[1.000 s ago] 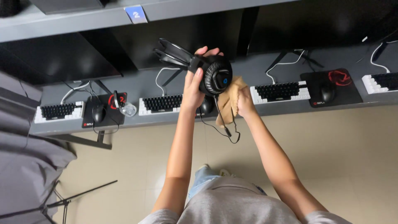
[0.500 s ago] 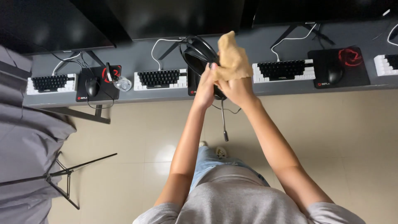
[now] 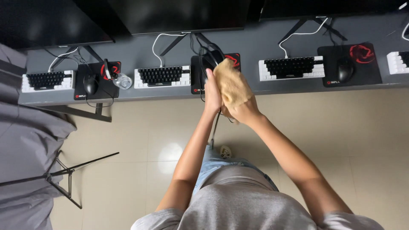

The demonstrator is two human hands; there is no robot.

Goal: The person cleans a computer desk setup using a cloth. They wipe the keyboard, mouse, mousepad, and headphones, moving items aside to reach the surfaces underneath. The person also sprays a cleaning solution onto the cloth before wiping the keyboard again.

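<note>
Headphones (image 3: 209,59) sat above the desk's (image 3: 255,91) front edge, mostly hidden. Your left hand (image 3: 212,91) closed on them from the left; your right hand (image 3: 243,111) pressed the tan cloth (image 3: 230,83) over them, cloth's long axis running toward the monitors.

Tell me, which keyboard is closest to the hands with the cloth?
The middle keyboard, just left of the left hand. The keyboards at far left and right lie farther off.
</note>
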